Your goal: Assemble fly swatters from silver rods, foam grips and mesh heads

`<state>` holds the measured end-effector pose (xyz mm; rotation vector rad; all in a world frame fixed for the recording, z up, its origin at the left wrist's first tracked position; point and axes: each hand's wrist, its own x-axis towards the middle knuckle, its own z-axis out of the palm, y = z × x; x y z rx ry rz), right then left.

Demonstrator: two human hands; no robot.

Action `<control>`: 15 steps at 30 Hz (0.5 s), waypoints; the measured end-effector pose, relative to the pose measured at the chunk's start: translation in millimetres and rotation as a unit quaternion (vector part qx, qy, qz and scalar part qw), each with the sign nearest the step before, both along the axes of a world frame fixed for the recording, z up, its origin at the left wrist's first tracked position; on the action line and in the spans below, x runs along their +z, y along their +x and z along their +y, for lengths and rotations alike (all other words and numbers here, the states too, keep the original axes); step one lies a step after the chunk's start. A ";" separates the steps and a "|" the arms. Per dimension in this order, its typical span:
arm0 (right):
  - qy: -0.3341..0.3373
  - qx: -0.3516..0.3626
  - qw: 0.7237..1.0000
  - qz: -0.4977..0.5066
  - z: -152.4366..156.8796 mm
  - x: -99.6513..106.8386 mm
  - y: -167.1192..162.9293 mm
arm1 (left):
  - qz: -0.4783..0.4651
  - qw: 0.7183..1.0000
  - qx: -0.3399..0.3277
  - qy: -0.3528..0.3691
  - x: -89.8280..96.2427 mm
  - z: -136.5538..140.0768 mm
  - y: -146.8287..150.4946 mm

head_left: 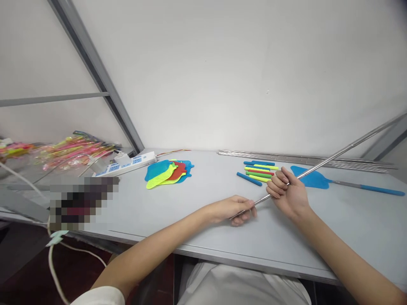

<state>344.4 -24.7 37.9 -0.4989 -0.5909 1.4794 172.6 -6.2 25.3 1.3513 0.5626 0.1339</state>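
Observation:
A long thin telescopic metal rod [330, 159] slants across my view, from low in the middle up to the right edge. Near its thin lower end, my left hand [237, 209] pinches it between thumb and fingers. Higher up, the fingers of my right hand [289, 192] are wrapped around the same rod. Behind the right hand lie several coloured handle tubes [260, 174] in blue, yellow, green and red. A blue fly swatter [313, 177] with a metal shaft and blue handle lies on the table to the right, partly crossed by the rod.
Mesh swatter heads [168, 173] in blue, yellow and red lie in a pile left of centre. Several metal rods [359, 164] lie along the wall. A power strip [136, 162] with cables and plastic-wrapped goods [76, 150] are on the left. The grey table [203, 241] ends near my body.

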 end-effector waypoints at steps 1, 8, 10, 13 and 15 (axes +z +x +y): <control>0.002 -0.005 1.000 0.005 0.2 -0.6 0.4 | 0.001 1.000 0.003 0.012 -0.1 1.1 -0.4; 0.005 -0.029 0.998 0.051 3.1 -1.4 7.1 | -0.008 0.997 -0.001 0.079 -2.3 5.6 -1.7; -0.001 -0.042 0.997 0.062 4.3 -0.7 10.5 | -0.010 0.995 0.010 0.101 -2.8 7.2 -2.0; -0.015 -0.066 0.995 0.074 5.6 -0.4 14.9 | 0.009 0.983 0.056 0.172 -2.6 10.1 -3.1; -0.030 -0.078 0.993 0.077 6.1 -1.2 16.6 | 0.031 0.961 0.096 0.256 -0.4 11.8 -4.5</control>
